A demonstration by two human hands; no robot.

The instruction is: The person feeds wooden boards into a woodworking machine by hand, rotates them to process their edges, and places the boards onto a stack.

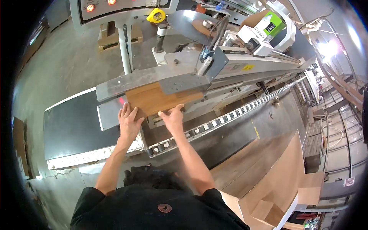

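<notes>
A flat brown wood-grain panel (161, 100) lies on the metal infeed of an edge-banding machine, partly under a grey guard plate (183, 83). My left hand (129, 122) is at the panel's left end, fingers spread and stretched out, the fingertips at its near corner. A small red light spot shows beside those fingertips. At the panel's near edge, my right hand (173, 118) has its fingers bent over the rim and its thumb apart to the left. The undersides of its fingers are hidden.
A black-topped table (82, 128) stands left of the infeed. A roller rail (218, 122) runs off to the right along the machine. An open cardboard box (274, 172) stands near right. A yellow tape measure (156, 15) hangs below the control panel (126, 8); a wooden pallet (119, 37) lies behind.
</notes>
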